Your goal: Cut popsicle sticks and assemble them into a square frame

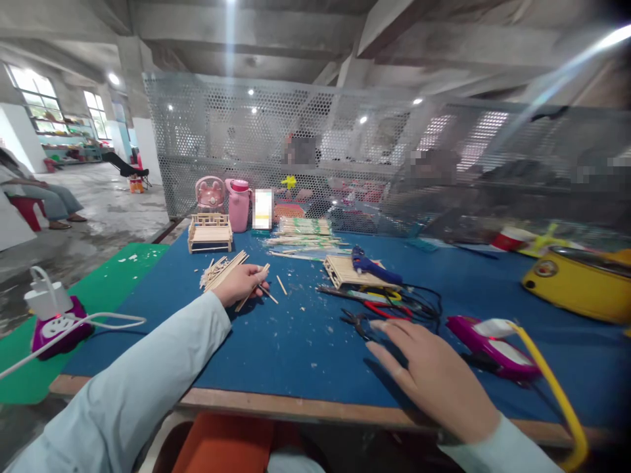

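1. At the far left, a purple socket [58, 332] with a white plug and cable sits beside the bench [296, 371].
2. On the bench's left rear part stands a small wooden frame [210, 236], with a pink rabbit-eared item [210, 192] behind it and a pink bottle [239, 211] and a phone [262, 209] to its right. A mesh screen [192, 148] closes off the rear.
3. In front of the frame lies a stick heap [224, 270], partly hidden by the left hand.
4. Bundled sticks [305, 230] lie near the screen, right of the phone.
5. Right of centre, a blue glue gun [375, 268] covers part of a second frame [338, 269]; red and yellow tool handles and dark cables crowd the space just in front.
6. Farther right are another purple socket [507, 358] with a yellow cable, and a yellow pot [574, 286].
7. The left hand [241, 284] is closed to a pinch on thin sticks [242, 305], held just above the bench, beside the heap.
8. The right hand [426, 368] is loosely spread, palm down, its fingertips near the black pliers [359, 322]; whether they touch, I cannot tell.
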The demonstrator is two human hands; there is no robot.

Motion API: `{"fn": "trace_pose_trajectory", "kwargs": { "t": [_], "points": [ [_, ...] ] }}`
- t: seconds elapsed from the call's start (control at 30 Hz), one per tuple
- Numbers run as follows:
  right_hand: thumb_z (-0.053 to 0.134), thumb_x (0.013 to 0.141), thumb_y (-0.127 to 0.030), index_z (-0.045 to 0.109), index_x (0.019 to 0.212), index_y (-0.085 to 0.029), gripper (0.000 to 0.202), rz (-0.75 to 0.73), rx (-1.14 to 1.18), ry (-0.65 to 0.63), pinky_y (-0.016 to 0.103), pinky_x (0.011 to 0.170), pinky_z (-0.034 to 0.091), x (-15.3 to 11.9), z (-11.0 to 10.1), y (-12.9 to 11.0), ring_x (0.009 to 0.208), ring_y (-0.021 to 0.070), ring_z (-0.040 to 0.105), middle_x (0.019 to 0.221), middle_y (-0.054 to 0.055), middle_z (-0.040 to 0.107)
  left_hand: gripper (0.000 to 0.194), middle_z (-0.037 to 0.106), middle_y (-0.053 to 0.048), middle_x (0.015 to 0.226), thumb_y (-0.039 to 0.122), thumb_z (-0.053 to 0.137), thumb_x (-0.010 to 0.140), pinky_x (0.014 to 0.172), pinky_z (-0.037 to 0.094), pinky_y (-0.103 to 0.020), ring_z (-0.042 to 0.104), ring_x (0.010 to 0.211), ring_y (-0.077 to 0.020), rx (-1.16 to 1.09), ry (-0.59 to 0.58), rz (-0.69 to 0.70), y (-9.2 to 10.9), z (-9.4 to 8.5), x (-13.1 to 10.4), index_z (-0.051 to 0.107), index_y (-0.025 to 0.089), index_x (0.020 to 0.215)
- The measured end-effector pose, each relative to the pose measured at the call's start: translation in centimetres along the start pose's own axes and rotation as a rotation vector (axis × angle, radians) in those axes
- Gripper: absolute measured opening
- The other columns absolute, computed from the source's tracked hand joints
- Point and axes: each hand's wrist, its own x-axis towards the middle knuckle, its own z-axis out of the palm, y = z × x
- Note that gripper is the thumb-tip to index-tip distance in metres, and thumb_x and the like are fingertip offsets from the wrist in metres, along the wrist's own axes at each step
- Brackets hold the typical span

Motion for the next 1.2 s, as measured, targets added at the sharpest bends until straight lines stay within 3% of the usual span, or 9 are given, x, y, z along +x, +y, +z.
{"fn": "trace_pose_trajectory", "kwargs": {
  "t": [0.17,0.27,0.4,0.57,0.7,0.87,0.93,1.1,1.2],
  "points": [
    [0.041,0.083,-0.043,0.066,0.086,-0.027,0.03,0.038,0.185,-0.143,0.034,0.073,0.048,0.3,-2.2,-2.5,0.081,0.0216,0.064,0.088,0.006,0.07,0.022,0.058,0.001,0.058,0.027,0.051,0.082,0.05,0.035,-0.019,0.048,0.048,-0.0082,0.451,0.022,0.366,0.0,0.9,-0.7,0.062,0.015,0.067],
    [0.042,0.082,-0.042,0.064,0.095,-0.026,0.03,0.071,0.323,-0.137,0.031,0.074,0.047,3.6,-2.3,-4.0,0.081,0.0197,0.064,0.091,0.005,0.069,0.022,0.064,-0.001,0.064,0.028,0.049,0.084,0.06,0.039,-0.021,0.056,0.061,-0.0127,0.592,-0.012,0.548,-0.1,1.7,-1.1,0.068,0.017,0.089],
    [0.039,0.086,-0.034,0.059,0.109,-0.019,0.034,0.048,0.492,-0.152,0.028,0.072,0.044,9.3,-0.9,-6.0,0.077,0.0175,0.062,0.086,0.005,0.069,0.051,0.068,-0.002,0.072,0.031,0.05,0.083,0.066,0.042,-0.021,0.06,0.066,-0.0142,0.559,-0.074,0.579,-0.2,2.2,-1.5,0.041,0.018,0.132],
    [0.036,0.088,-0.026,0.066,0.084,-0.018,0.031,-0.239,0.563,-0.294,0.024,0.069,0.039,12.6,1.5,-7.5,0.076,0.0152,0.06,0.082,0.003,0.068,0.062,0.068,-0.001,0.073,0.03,0.05,0.083,0.069,0.042,-0.021,0.06,0.066,-0.0137,0.523,-0.088,0.558,-0.4,1.5,-1.3,0.026,0.018,0.139],
    [0.04,0.088,-0.025,0.065,0.086,-0.017,0.027,-0.27,0.473,-0.291,0.023,0.068,0.038,12.3,2.7,-7.2,0.08,0.0162,0.061,0.086,0.006,0.069,0.054,0.069,-0.004,0.078,0.034,0.05,0.083,0.074,0.043,-0.024,0.061,0.073,-0.0164,0.614,-0.107,0.579,-0.4,1.2,-0.9,0.037,0.018,0.134],
    [0.037,0.089,-0.024,0.063,0.094,-0.018,0.028,0.002,0.265,-0.157,0.025,0.072,0.037,12.4,2.7,-5.5,0.085,0.0184,0.061,0.093,0.007,0.069,0.036,0.058,-0.01,0.117,0.031,0.051,0.083,0.099,0.031,-0.033,0.048,0.111,-0.0223,0.538,0.378,0.683,0.3,0.0,-0.7,0.055,0.02,0.116],
    [0.033,0.09,-0.025,0.062,0.097,-0.017,0.031,0.177,0.188,-0.081,0.026,0.07,0.037,12.6,2.5,-5.1,0.085,0.0191,0.061,0.094,0.008,0.069,0.03,0.058,-0.011,0.115,0.024,0.048,0.084,0.1,0.03,-0.036,0.047,0.111,-0.0228,0.603,0.46,0.638,0.3,-0.6,-0.4,0.058,0.019,0.111],
    [0.03,0.09,-0.026,0.061,0.096,-0.02,0.032,0.292,0.141,-0.037,0.026,0.066,0.035,12.9,2.5,-5.5,0.084,0.0191,0.06,0.093,0.007,0.068,0.029,0.057,-0.009,0.119,0.019,0.046,0.083,0.103,0.028,-0.039,0.044,0.116,-0.0231,0.839,-0.006,0.675,-1.0,-0.2,1.3,0.062,0.021,0.107],
    [0.031,0.09,-0.027,0.061,0.094,-0.021,0.031,0.292,0.146,-0.058,0.026,0.063,0.034,12.9,2.8,-5.7,0.082,0.0194,0.06,0.091,0.007,0.069,0.031,0.053,-0.007,0.126,0.02,0.042,0.085,0.103,0.025,-0.043,0.035,0.124,-0.0247,0.931,-0.119,0.665,-1.7,1.0,2.2,0.059,0.024,0.111]
  ]
}}
